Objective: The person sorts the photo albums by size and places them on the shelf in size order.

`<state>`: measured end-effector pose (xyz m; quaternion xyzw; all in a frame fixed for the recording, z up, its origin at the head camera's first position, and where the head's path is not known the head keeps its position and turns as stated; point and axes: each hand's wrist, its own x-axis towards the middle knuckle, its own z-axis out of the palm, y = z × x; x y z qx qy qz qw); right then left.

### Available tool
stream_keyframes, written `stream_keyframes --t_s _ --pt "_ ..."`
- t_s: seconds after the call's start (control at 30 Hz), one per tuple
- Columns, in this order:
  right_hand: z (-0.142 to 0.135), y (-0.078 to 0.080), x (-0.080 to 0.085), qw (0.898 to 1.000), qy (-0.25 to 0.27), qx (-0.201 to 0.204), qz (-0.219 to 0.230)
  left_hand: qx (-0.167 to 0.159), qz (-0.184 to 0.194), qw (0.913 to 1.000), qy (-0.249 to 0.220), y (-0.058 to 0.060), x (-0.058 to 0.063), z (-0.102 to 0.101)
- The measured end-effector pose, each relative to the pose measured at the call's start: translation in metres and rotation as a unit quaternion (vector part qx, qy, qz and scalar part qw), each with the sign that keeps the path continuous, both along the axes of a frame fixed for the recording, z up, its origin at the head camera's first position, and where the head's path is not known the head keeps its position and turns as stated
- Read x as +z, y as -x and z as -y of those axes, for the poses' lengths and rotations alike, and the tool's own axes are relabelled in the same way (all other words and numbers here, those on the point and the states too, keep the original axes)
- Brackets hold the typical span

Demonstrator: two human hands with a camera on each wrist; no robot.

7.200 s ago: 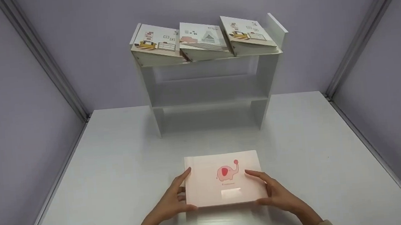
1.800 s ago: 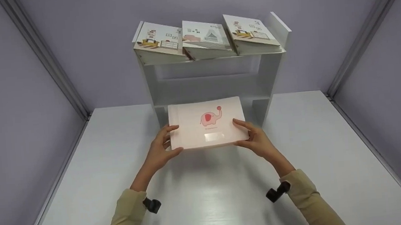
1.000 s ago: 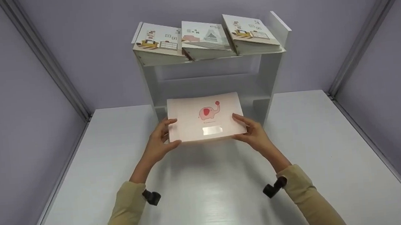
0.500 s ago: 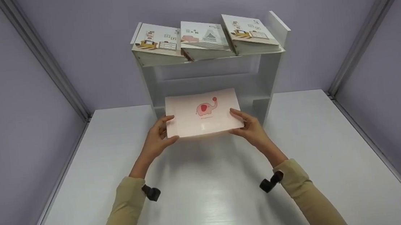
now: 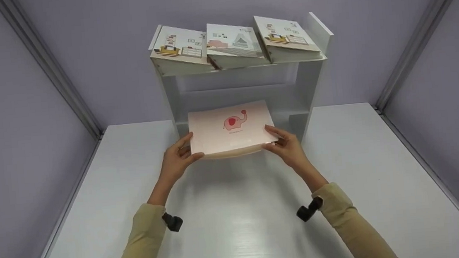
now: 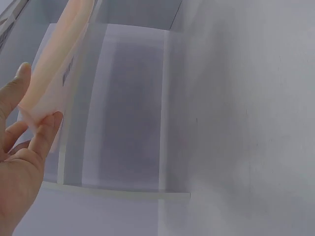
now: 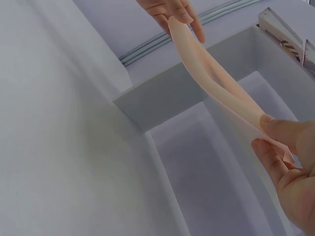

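A pale pink book (image 5: 213, 136) with a pink elephant on its cover is held in the air at the front of the white shelf (image 5: 313, 84), level with its middle board. My left hand (image 5: 175, 163) grips the left end, thumb at the near edge and fingers round the side and underneath. At the right end, my right hand (image 5: 291, 150) pinches the book between thumb and fingers. Seen edge-on in the right wrist view, the book (image 7: 211, 88) sags in the middle. A barcode shows on its underside in the left wrist view.
Three picture-covered books lean on the top shelf: a left one (image 5: 182, 45), a middle one (image 5: 234, 43) and a right one (image 5: 286, 36). The shelf stands on a white table (image 5: 362, 175) against the back wall. Walls with metal rails close off both sides.
Over the last seconds both hands have lifted the pink book off the table and carried it away from the body to the shelf. Lately it has risen slightly, shifted left and tilted.
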<state>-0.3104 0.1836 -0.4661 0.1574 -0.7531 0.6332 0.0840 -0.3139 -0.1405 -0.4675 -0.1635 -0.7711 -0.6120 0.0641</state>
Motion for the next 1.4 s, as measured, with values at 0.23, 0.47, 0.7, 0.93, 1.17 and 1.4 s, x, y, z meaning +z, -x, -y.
stream_keyframes --t_s 0.23,0.47,0.7,0.93,1.17,1.4 --pt "0.008 -0.012 0.02 0.999 -0.029 -0.02 -0.01 0.061 -0.015 0.9977 0.025 0.005 -0.003 0.0" --pt "0.01 -0.01 0.022 0.999 -0.034 -0.007 0.011 0.089 -0.042 0.9951 0.012 0.005 -0.003 -0.001" --pt "0.01 -0.008 0.021 0.999 -0.021 0.029 0.004 0.071 -0.042 0.9966 0.011 0.004 -0.002 0.002" --pt "0.014 -0.011 0.025 0.997 -0.058 -0.009 -0.045 0.056 -0.03 0.998 0.003 -0.003 0.01 0.0" --pt "0.02 -0.012 0.028 0.99 -0.092 -0.055 -0.09 0.08 -0.067 0.9944 0.018 -0.009 0.02 -0.003" --pt "0.015 0.007 0.008 0.986 -0.102 -0.069 -0.114 0.098 -0.086 0.9908 0.036 0.011 0.002 0.002"
